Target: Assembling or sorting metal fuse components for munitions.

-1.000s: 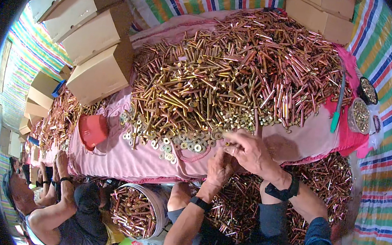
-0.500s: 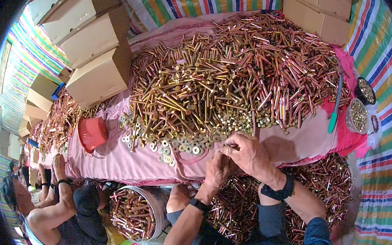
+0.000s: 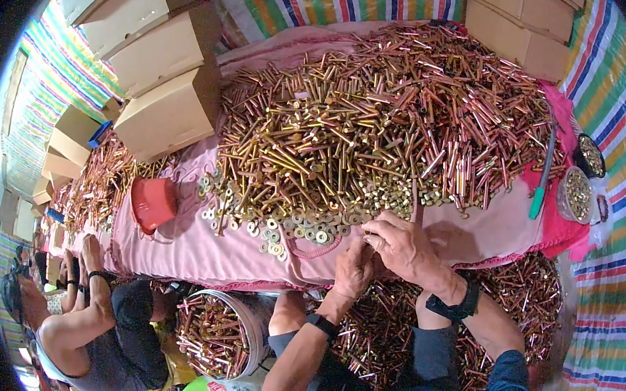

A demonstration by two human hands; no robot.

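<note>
Close together at the front edge of the pink cloth [image 3: 246, 268], my left hand [image 3: 353, 269] and my right hand [image 3: 401, 248] meet fingertip to fingertip. Both are closed in a pinch, and whatever they hold is hidden by the fingers. Just beyond them spreads a heap of small brass-coloured nuts [image 3: 395, 200]. Flat round washers [image 3: 302, 230] lie to the left of my hands. A big pile of long copper- and gold-coloured bolts [image 3: 380, 119] covers the cloth behind these.
A red plastic bowl [image 3: 154, 205] sits at the left. Cardboard boxes [image 3: 166, 117] are stacked behind it. To the right are a green-handled tool [image 3: 537, 202] and a tub of small parts [image 3: 575, 194]. Below stands a bucket of bolts [image 3: 251, 333]. Another person [image 3: 82, 324] works at left.
The whole view has shifted slightly, with the table appearing a little further right. My hands stay pinched together in nearly the same place over the cloth's edge.
</note>
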